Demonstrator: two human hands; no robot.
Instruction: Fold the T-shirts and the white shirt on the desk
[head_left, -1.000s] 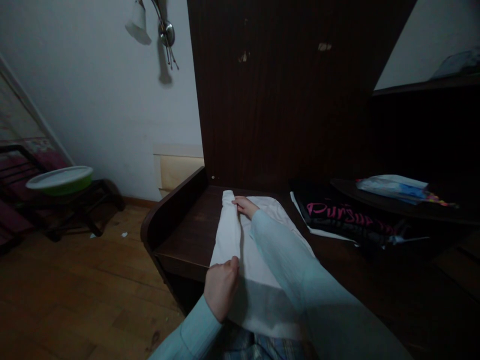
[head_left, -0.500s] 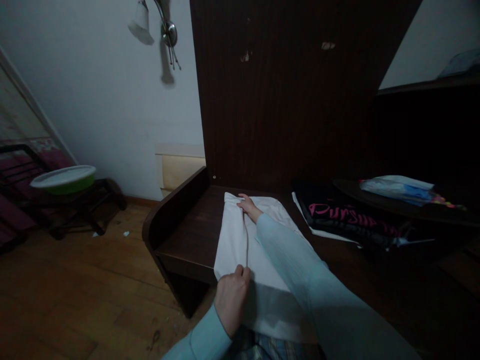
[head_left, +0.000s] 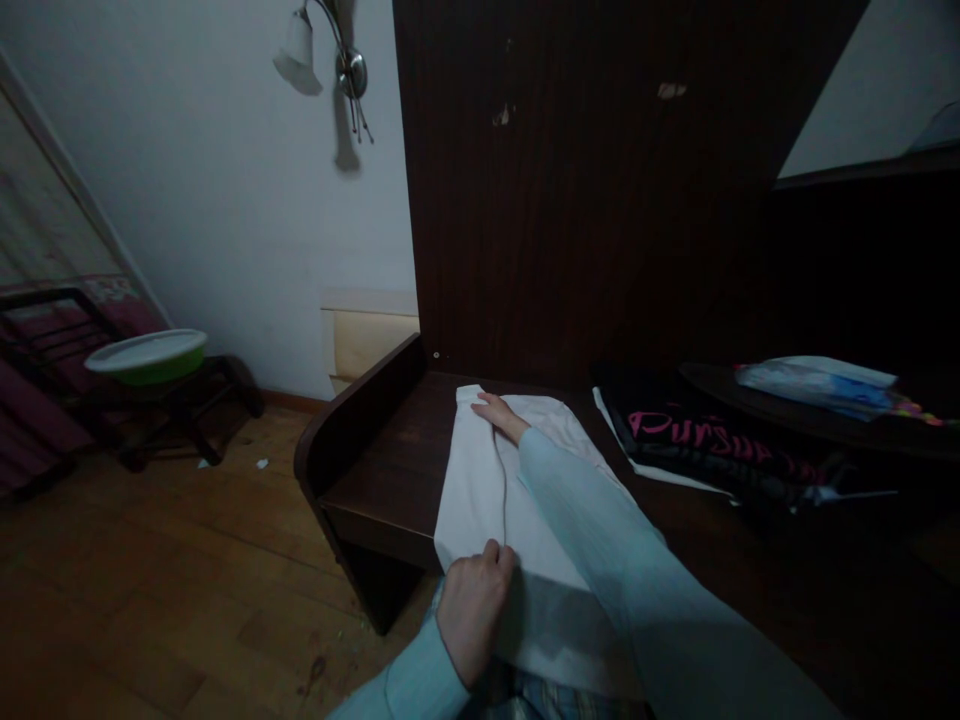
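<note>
A white garment (head_left: 469,480) lies on the dark wooden bench seat, its near end hanging over the front edge towards my lap. Its left part is folded over, leaving a long lengthwise edge down the middle. At the near end of that edge, my left hand (head_left: 476,605) is closed, pinching the cloth between thumb and fingers. My right hand (head_left: 501,415) rests on the far end of the garment, fingers stretched out to the left across the fold. The right forearm covers part of the cloth's right side.
Right of the garment lie folded black clothes (head_left: 690,435) with pink lettering. A plastic packet (head_left: 817,385) sits on a dark surface beyond. The bench's raised side (head_left: 352,400) bounds the left. A green basin (head_left: 165,368) stands on a low chair by the wall.
The view has shifted slightly left. My right hand's fingers lie flatter on the far end of the cloth. My left hand keeps its pinch at the near end.
</note>
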